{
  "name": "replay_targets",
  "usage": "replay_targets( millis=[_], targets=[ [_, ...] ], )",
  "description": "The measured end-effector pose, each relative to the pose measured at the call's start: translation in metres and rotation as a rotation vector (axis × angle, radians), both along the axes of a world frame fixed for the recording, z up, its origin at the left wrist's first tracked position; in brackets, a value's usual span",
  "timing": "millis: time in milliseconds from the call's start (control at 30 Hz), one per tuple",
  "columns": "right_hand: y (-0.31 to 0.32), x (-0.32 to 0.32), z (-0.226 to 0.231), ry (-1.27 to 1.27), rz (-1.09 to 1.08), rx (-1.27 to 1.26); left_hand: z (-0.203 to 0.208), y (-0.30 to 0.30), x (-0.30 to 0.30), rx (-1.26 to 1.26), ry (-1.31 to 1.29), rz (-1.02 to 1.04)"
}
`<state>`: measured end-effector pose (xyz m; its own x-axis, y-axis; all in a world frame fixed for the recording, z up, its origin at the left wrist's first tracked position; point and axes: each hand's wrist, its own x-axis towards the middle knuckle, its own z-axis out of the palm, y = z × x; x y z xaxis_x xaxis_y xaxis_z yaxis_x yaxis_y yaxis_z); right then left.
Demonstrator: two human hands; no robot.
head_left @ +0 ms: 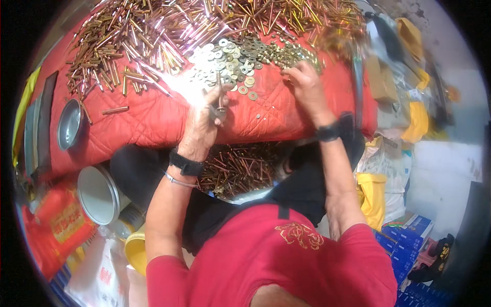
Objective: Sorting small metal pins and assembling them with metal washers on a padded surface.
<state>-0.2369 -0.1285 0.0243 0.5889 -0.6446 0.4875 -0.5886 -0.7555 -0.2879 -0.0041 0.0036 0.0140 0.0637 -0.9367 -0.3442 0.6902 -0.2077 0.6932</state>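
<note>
My left hand (203, 116) is closed around a long metal bolt (220, 94), held upright with its thin end pointing away from me. Just beyond it lies a spread heap of flat round washers (249, 81), partly washed out by a bright glare. My right hand (306, 88) is at the near edge of a pile of small brass-coloured nuts (286, 54), its fingertips pinched together. Whatever sits between those fingertips is too small to make out. A large heap of copper-coloured bolts (110, 38) covers the far side of the red quilted cloth (148, 120).
A metal bowl (70, 125) rests on the cloth at the left, beside a loose bolt (115, 110). More bolts (238, 166) fill a container between my legs. A round pale tin (98, 195) stands at lower left. Blue boxes (409, 240) and yellow bags (373, 197) are at right.
</note>
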Motion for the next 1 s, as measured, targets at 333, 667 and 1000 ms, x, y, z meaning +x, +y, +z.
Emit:
replay_targets(
  millis=[333, 667, 1000],
  targets=[
    [-0.004, 0.006, -0.005, 0.162, -0.035, 0.055, -0.004, 0.001, -0.005, -0.104, -0.085, -0.03],
    [0.025, 0.041, 0.01, -0.502, -0.068, 0.618, 0.002, 0.005, -0.008, -0.09, -0.114, -0.049],
    [0.065, 0.054, 0.033, -0.502, 0.253, 0.664, 0.008, 0.011, -0.013, -0.051, -0.194, -0.108]
  ],
)
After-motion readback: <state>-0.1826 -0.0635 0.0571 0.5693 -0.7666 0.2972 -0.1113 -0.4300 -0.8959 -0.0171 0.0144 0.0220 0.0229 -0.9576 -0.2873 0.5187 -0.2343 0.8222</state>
